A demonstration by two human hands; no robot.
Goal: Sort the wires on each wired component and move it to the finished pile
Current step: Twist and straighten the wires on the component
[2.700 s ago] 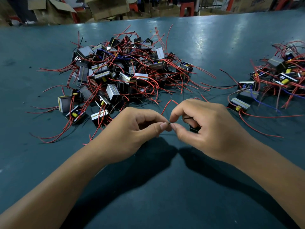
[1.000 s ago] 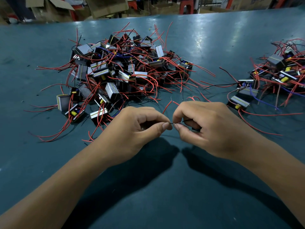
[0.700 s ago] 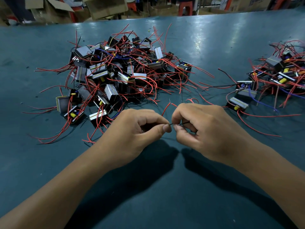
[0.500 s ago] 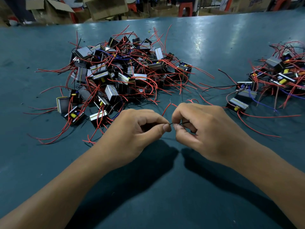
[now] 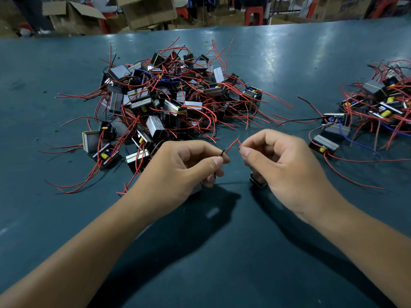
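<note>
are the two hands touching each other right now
Apart. The head view shows dark table between the left hand and the right hand, with only a red wire arcing across.

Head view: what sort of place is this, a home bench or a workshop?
Most likely a small factory or assembly workshop: a large pile of wired components on a long teal table, a second pile at right, and cardboard boxes with red stools behind.
</note>
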